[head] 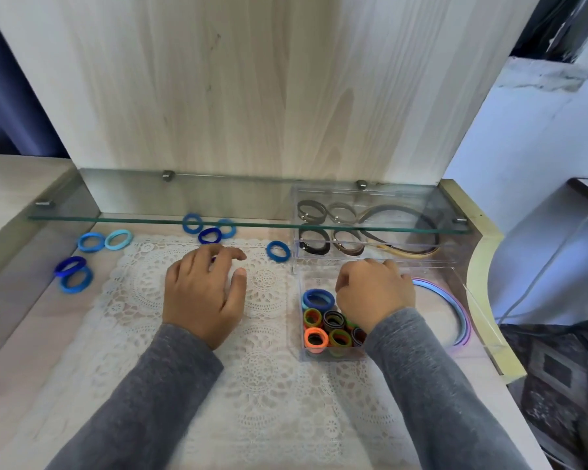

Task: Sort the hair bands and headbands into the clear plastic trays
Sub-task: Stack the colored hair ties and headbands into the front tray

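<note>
My left hand [206, 293] hovers palm down over the lace mat [143, 300], fingers apart, holding nothing that shows. My right hand [374, 295] rests curled over the near clear tray [476, 310], above its small compartment of coloured hair bands [323, 325]; whether it holds a band is hidden. A blue-and-pink headband [455, 310] curves in that tray's right part. The far clear tray [294, 262] holds dark bands [314, 242] and a dark headband [418, 247]. Loose blue hair bands lie on the table: one [278, 251] near the far tray, three [209, 235] behind my left hand, several [77, 278] at far left.
A glass shelf [150, 220] runs across above the back of the table, over the far tray and some loose bands. A wooden panel [252, 79] stands behind. The table's raised right edge [489, 334] borders the trays; a patterned carpet [557, 368] lies beyond.
</note>
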`<state>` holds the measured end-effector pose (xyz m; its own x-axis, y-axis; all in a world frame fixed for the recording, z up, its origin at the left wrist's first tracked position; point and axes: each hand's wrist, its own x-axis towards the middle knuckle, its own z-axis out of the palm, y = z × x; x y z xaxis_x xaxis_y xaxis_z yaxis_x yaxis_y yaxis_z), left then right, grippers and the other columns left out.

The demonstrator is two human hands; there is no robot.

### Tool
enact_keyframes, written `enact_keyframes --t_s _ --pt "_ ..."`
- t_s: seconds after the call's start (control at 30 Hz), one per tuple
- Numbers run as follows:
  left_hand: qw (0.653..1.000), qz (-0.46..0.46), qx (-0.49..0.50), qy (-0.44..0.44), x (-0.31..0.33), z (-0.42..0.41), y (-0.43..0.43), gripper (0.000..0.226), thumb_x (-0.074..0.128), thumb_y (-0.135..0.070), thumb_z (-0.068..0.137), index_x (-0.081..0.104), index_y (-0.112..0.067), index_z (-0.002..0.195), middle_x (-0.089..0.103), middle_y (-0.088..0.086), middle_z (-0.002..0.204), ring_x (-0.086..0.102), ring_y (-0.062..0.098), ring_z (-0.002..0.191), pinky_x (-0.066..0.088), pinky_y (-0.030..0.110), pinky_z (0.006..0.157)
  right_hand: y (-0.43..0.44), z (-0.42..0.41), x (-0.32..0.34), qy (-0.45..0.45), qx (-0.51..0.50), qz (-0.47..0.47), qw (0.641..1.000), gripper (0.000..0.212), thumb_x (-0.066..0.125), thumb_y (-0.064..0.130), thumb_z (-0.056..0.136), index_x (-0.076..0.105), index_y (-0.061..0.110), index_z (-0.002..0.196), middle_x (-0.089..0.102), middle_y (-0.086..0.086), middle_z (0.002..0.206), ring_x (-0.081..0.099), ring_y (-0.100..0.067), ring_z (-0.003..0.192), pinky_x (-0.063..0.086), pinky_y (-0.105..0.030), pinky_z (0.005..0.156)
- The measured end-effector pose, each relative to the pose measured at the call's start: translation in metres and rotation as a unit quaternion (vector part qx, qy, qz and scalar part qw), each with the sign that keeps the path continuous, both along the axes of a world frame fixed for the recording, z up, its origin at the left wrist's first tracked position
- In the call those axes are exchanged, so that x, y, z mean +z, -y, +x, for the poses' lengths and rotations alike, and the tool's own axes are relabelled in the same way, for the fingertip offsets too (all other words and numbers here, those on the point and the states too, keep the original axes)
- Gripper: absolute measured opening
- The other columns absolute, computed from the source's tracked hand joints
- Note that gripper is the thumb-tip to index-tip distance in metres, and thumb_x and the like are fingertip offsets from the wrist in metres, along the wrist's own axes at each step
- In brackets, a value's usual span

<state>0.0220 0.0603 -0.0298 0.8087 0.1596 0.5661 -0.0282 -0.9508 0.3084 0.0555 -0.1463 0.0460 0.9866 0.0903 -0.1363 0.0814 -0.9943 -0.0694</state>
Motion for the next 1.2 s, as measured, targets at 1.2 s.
enact_keyframes --t_s 1.2 --pt "0.993 0.008 0.099 -0.071 -0.013 -0.042 -0.077 0.022 0.050 -0.041 0.084 0.064 -0.036 0.100 0.063 -0.017 0.108 0.059 0.011 0.100 0.038 0.036 0.089 -0.145 0.005 -0.079 0.198 0.021 0.167 0.966 0.038 0.050 0.011 0.085 0.051 0.011 0.123 0.049 -0.011 0.120 0.043 -0.028 0.104 0.036 -0.038 0.084"
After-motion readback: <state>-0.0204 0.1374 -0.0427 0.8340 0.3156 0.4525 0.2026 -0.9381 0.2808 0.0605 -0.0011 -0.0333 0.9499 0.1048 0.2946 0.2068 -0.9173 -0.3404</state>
